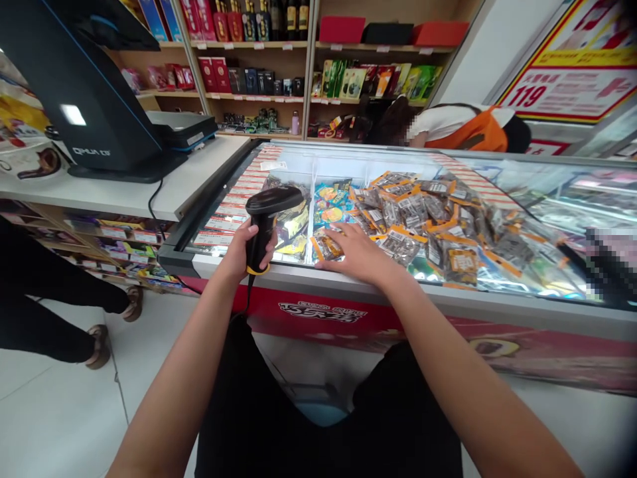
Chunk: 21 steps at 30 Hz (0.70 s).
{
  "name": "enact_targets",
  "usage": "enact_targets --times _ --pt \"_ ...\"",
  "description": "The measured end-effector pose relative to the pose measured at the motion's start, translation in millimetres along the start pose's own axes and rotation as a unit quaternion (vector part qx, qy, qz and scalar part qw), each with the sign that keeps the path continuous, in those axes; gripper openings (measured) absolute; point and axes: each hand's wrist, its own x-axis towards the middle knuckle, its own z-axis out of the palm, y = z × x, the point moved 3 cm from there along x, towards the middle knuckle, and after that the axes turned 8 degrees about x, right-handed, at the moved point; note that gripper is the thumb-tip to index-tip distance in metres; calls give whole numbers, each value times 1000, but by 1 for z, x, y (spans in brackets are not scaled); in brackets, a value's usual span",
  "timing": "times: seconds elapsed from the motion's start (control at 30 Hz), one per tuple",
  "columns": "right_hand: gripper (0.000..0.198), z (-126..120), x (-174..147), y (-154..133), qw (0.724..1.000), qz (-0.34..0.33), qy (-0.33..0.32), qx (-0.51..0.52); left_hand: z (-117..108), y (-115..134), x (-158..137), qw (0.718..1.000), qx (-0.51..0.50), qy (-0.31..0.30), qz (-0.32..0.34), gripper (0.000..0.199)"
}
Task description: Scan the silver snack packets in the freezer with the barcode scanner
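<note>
Gripping one scanner (pixel 262 219) (black) — left hand (pixel 238 251)

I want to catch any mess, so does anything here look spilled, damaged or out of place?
The orange-edged packets stand out: they lie jumbled at odd angles across the display case, right of the scanner in your left hand, many overlapping. I see no spill or damage.

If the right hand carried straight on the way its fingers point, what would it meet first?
Beyond the packet it touches, the right hand would likely meet the left hand, wrapped round the black scanner; their heights are hard to compare, so it might pass beneath.
</note>
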Motion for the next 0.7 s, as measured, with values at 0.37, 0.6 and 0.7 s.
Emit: enact_targets --times 0.37,0.6,0.7 --pt "101 -28 40 8 874 24 201 442 0 -3 -2 999 2 -48 -9 72" --pt "107 -25 55 -2 876 59 211 430 0 -2 -2 997 22 -69 -26 62" --pt "111 -22 53 -1 881 39 231 412 1 -2 -2 997 19 -68 -23 63"
